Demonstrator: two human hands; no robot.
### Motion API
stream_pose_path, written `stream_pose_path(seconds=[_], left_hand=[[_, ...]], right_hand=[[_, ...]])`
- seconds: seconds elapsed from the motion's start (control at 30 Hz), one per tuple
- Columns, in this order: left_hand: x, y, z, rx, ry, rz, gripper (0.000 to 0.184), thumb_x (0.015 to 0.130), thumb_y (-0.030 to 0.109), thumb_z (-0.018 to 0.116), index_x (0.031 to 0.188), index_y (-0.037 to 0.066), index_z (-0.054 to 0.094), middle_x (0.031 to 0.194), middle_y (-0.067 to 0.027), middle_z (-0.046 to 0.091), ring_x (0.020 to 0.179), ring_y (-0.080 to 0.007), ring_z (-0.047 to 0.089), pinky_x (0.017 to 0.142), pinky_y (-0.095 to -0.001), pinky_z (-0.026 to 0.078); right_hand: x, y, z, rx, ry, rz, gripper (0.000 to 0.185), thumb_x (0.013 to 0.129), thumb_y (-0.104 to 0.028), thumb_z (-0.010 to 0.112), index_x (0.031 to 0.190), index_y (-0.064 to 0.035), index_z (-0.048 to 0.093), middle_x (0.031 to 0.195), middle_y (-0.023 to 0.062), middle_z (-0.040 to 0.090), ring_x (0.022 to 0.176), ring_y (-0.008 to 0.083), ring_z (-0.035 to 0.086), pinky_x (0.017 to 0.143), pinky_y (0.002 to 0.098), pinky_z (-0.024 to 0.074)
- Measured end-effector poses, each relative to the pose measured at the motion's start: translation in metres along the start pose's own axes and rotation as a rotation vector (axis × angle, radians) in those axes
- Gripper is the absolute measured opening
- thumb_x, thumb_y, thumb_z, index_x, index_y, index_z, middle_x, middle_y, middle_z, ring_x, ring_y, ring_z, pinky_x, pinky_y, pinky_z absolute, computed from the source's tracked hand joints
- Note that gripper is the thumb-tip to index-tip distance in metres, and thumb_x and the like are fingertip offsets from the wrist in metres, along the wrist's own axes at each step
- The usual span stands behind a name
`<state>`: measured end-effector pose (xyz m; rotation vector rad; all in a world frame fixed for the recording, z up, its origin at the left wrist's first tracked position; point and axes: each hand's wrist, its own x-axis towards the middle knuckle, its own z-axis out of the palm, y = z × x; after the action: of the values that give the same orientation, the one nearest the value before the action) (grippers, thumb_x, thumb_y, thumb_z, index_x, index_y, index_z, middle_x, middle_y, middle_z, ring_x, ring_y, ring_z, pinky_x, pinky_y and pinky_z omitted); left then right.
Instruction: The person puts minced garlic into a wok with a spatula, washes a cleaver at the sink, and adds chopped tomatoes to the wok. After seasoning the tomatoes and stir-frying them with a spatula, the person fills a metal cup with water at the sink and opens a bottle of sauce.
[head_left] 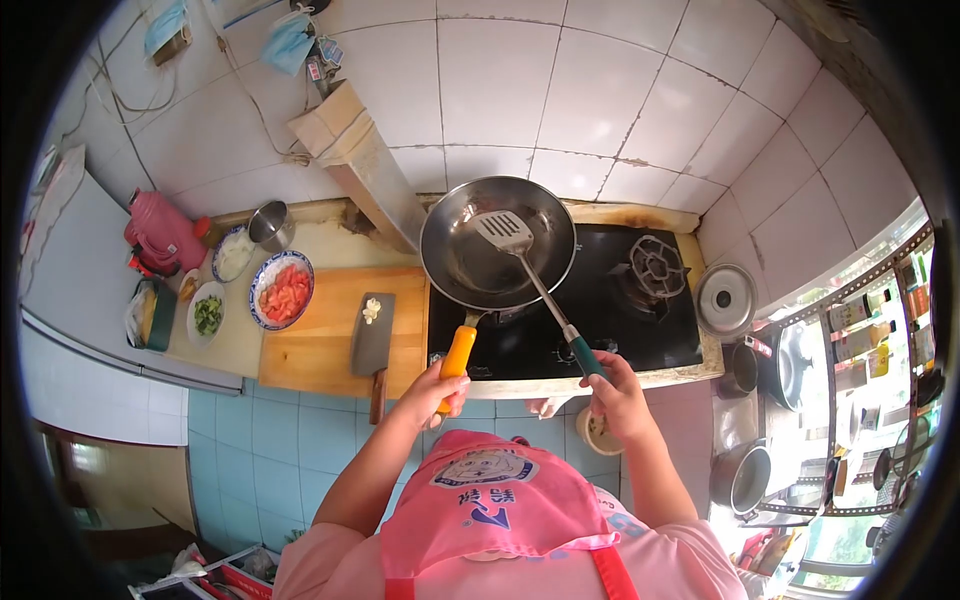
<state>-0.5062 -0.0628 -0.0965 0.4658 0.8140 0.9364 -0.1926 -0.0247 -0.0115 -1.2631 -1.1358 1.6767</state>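
Note:
My left hand [437,391] is wrapped round the yellow handle of a metal wok [462,262], which sits over the left side of the black gas stove [610,330]. In my right hand [613,388] is the green grip of a slotted spatula [545,292]; its slotted head is inside the wok, and no food shows there. Left of the stove, a cleaver [376,340] lies on a wooden cutting board [305,350], with a small heap of chopped garlic [372,311] on its blade.
Left on the counter are a patterned bowl of cut tomato [285,293], a dish of chopped greens [208,316], a bowl of pale food [234,256], a metal cup [271,227] and a pink thermos [166,232]. Right are a bare burner [657,268], a pot lid [726,301] and hanging pots [742,476].

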Motion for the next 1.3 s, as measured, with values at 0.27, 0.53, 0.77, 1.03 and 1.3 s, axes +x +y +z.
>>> stream_pose_path(seconds=[0.27,0.53,0.77,1.03,1.3], left_hand=[[-0.008,0.006,0.014,0.276,0.095,-0.047,0.027,0.089,0.010,0.061,0.108,0.008,0.042,0.076,-0.0025,0.048,0.057,-0.0093,0.047,0.050,-0.0255,0.041],[-0.018,-0.027,-0.014,0.360,0.137,0.043,0.027,0.088,0.007,0.059,0.109,0.006,0.041,0.075,-0.0039,0.048,0.054,-0.0107,0.049,0.048,-0.0276,0.043],[-0.002,-0.006,-0.002,0.142,0.067,0.015,0.021,0.091,0.013,0.059,0.101,0.007,0.041,0.069,-0.0026,0.048,0.053,-0.0120,0.048,0.051,-0.0261,0.041],[0.008,0.000,0.018,0.083,0.118,-0.066,0.022,0.091,0.014,0.058,0.103,0.009,0.041,0.068,-0.0016,0.047,0.056,-0.0114,0.047,0.050,-0.0247,0.041],[0.022,-0.012,0.019,0.163,0.123,-0.049,0.020,0.091,0.013,0.060,0.100,0.011,0.042,0.074,-0.0004,0.047,0.058,-0.0071,0.046,0.049,-0.0224,0.038]], right_hand=[[-0.002,0.006,-0.005,0.001,0.012,-0.014,0.043,0.090,-0.012,0.058,0.128,0.0002,0.042,0.092,0.0097,0.059,0.052,0.0062,0.044,0.048,0.0205,0.0381],[-0.001,0.012,-0.007,0.003,-0.018,-0.002,0.044,0.089,-0.013,0.060,0.128,0.0002,0.042,0.092,0.0093,0.059,0.053,0.0060,0.044,0.048,0.0204,0.0380],[-0.001,0.005,-0.003,-0.013,0.016,0.002,0.041,0.090,-0.012,0.058,0.127,-0.0005,0.044,0.092,0.0083,0.059,0.051,0.0059,0.044,0.047,0.0200,0.0385],[0.001,0.008,-0.010,-0.027,0.016,-0.002,0.041,0.090,-0.013,0.058,0.127,-0.0004,0.044,0.092,0.0090,0.060,0.051,0.0059,0.044,0.048,0.0198,0.0389],[0.009,0.012,-0.012,-0.050,0.037,0.004,0.043,0.090,-0.014,0.058,0.128,0.0007,0.044,0.092,0.0097,0.060,0.052,0.0062,0.046,0.049,0.0205,0.0402]])
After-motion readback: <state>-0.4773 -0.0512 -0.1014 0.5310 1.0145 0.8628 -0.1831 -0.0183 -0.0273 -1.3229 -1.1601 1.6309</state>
